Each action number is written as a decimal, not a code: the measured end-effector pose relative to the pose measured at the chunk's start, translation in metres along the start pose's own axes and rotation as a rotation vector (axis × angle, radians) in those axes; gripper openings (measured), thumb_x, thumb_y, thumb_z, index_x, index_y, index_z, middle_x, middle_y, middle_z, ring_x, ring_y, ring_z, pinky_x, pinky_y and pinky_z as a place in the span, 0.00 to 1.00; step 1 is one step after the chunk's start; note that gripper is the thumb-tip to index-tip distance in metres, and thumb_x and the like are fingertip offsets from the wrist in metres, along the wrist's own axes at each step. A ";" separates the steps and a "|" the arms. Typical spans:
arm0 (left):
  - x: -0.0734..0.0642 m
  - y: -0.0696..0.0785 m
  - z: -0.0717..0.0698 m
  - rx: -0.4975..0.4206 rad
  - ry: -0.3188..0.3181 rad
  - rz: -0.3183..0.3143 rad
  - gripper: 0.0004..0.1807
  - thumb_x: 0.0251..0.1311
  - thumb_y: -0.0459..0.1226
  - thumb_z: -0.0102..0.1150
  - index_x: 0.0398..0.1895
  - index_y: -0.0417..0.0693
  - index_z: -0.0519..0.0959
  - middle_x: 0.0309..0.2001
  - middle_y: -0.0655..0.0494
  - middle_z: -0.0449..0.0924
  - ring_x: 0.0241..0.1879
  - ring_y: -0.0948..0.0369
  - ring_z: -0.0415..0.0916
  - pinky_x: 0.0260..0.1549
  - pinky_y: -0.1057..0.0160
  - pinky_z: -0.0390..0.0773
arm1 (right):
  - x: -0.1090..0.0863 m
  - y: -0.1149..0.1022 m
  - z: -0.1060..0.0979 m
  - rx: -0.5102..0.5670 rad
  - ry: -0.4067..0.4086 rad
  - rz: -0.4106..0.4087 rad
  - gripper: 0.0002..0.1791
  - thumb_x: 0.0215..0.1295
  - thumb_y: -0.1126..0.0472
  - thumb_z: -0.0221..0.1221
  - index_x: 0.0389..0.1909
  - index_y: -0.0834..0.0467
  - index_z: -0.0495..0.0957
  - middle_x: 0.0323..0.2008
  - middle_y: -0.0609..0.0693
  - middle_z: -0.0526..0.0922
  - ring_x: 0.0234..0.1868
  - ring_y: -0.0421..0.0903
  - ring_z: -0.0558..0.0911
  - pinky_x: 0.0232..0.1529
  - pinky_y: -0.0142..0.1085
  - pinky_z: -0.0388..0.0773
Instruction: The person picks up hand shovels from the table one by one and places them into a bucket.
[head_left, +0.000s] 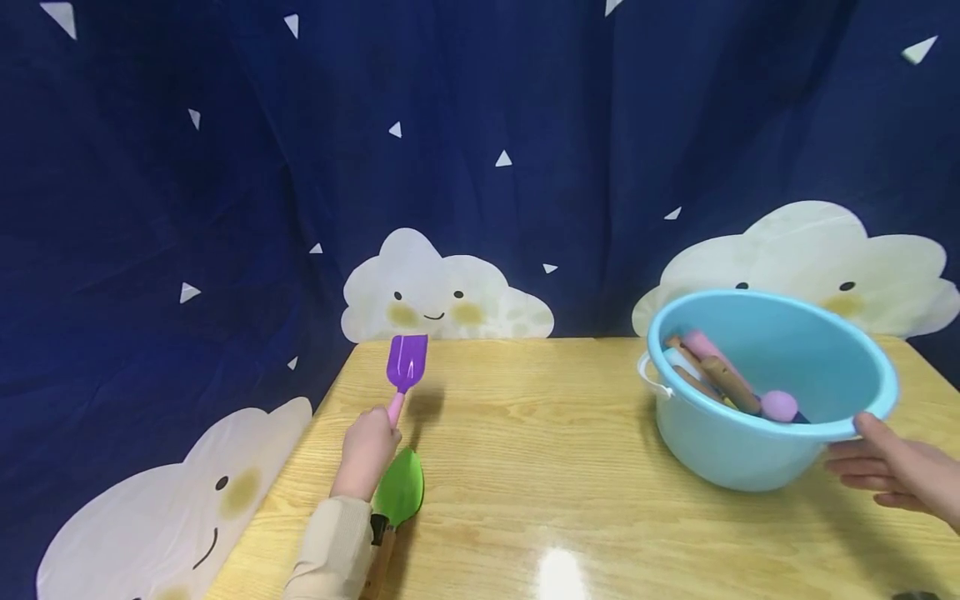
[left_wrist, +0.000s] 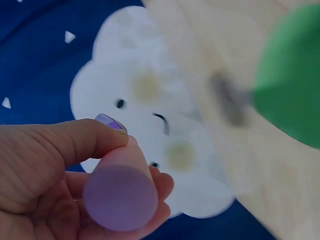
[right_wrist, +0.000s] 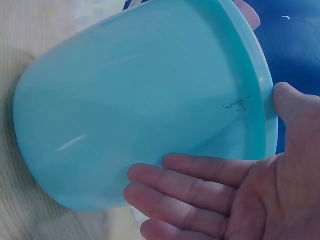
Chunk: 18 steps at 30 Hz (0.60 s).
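Note:
My left hand (head_left: 369, 446) grips the pink handle of a toy shovel (head_left: 407, 360), its purple blade pointing away over the table's left side. In the left wrist view the rounded lilac handle end (left_wrist: 120, 197) faces the camera, between thumb and fingers. Below this hand lies a green leaf-shaped toy trowel (head_left: 401, 487) with a wooden handle, partly hidden by the sleeve. A light blue bucket (head_left: 738, 454) stands at the right. My right hand (head_left: 896, 467) is at its near right rim, thumb at the edge and straight fingers along the outer wall.
Inside the bucket lie several handled things, among them a wooden handle (head_left: 729, 385) and a pink ball-shaped end (head_left: 779, 406). A white bail handle (head_left: 654, 377) hangs on its left side. Behind the wooden table (head_left: 525, 442) hangs a dark blue curtain (head_left: 465, 100) with cloud pictures.

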<state>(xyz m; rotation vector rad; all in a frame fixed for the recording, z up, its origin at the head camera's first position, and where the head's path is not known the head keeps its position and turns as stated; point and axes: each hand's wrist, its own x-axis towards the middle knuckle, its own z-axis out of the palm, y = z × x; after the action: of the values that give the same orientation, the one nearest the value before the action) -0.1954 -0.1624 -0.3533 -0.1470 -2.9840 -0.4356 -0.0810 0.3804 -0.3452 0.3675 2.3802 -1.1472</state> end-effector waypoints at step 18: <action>0.025 0.100 -0.014 0.072 0.179 0.278 0.10 0.46 0.30 0.62 0.29 0.33 0.72 0.21 0.45 0.71 0.22 0.51 0.74 0.21 0.56 0.75 | 0.015 0.023 0.000 0.039 0.003 0.013 0.54 0.61 0.33 0.15 0.52 0.83 0.59 0.43 0.70 0.75 0.43 0.61 0.77 0.38 0.51 0.74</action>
<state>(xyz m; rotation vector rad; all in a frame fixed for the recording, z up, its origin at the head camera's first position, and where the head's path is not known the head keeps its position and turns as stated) -0.2068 -0.0697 -0.3085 -0.4815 -2.7428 -0.2917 -0.0842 0.3951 -0.3684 0.3975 2.3572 -1.1895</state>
